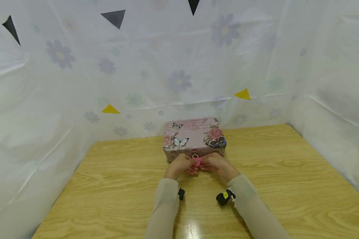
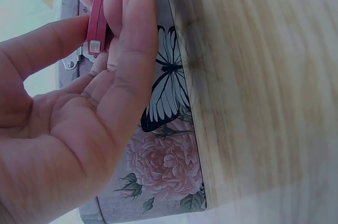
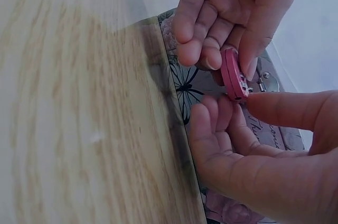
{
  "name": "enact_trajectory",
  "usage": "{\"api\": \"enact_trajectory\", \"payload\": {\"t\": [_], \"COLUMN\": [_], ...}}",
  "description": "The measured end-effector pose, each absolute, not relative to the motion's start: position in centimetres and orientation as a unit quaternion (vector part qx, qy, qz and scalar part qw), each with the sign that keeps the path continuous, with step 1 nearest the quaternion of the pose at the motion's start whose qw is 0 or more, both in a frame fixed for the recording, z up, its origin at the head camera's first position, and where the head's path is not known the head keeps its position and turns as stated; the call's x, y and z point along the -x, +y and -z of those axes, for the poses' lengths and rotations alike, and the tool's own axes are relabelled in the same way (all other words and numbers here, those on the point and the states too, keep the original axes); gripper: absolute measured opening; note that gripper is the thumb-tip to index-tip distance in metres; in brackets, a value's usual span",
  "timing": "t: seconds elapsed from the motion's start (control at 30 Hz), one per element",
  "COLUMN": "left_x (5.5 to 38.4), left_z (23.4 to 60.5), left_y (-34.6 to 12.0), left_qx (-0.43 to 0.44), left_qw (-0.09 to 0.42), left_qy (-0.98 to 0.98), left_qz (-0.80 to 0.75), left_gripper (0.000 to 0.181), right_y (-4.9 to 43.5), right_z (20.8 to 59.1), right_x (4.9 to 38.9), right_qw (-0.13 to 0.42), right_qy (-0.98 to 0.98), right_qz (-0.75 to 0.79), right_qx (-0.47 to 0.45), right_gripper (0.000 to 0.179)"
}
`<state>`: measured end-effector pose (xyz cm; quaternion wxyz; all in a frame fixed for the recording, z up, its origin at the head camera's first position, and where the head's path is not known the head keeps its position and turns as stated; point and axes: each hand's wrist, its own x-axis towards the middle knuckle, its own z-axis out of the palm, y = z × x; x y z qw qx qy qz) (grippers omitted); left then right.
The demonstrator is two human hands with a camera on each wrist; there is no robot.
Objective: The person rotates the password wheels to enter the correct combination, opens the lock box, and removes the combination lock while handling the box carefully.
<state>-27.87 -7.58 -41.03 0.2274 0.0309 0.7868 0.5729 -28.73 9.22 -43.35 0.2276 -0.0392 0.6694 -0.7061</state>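
Note:
A small pink padlock (image 1: 196, 162) hangs by its shackle from the metal clasp (image 1: 195, 151) on the front of a pink box (image 1: 192, 132) printed with butterflies and roses. My left hand (image 1: 181, 164) pinches the padlock from the left, thumb on one face and curled fingers behind it. From the other side my right hand (image 1: 217, 163) holds it too, its thumb tip (image 3: 259, 105) at the lock's lower edge beside small dark-marked dials (image 3: 243, 80). Part of the lock body (image 2: 96, 23) is hidden by fingers in the left wrist view. The box lid is down.
The box stands at the back of a wood-grain table (image 1: 122, 186), close to a white flowered sheet (image 1: 149, 76) hung behind it. More white sheeting (image 1: 335, 109) closes off both sides. Black wrist straps (image 1: 222, 198) show below the sleeves.

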Motion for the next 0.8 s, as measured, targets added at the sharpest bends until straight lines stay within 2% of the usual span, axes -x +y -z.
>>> {"api": "enact_trajectory", "payload": {"t": [0.23, 0.8], "left_x": [27.79, 27.80], "left_z": [41.07, 40.88], "left_y": [-7.50, -7.42], "left_qx": [-0.034, -0.027], "left_qw": [0.223, 0.225], "left_qy": [0.789, 0.786], "left_qz": [-0.572, -0.576], "left_gripper": [0.026, 0.026], "right_y": [9.28, 9.11], "right_z": [43.48, 43.22], "right_x": [28.65, 28.59], "right_qw": [0.245, 0.239], "right_qy": [0.661, 0.673], "right_qz": [0.706, 0.699], "right_qx": [0.061, 0.047], "right_gripper": [0.034, 0.032]}}
